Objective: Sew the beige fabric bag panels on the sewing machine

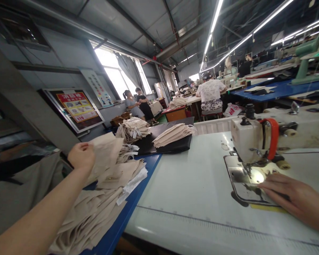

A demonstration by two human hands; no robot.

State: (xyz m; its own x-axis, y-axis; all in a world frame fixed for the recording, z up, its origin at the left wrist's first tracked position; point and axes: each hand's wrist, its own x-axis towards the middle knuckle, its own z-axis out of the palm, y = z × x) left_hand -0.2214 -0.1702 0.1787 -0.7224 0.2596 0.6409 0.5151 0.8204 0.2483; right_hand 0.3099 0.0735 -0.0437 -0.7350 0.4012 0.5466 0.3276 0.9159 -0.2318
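Head view: the left hand is clenched on the edge of a cloth piece atop the pile, which is stacked at that side, likely for easy reach. The right hand lies flat and released, grasping nothing, on the metal plate under the sewing machine.

At nine o'clock the left hand hides its fingertips behind a beige cloth piece. At four o'clock the right hand runs out of view at the wrist. The sewing machine is cut off at three o'clock, its needle lost in glare.
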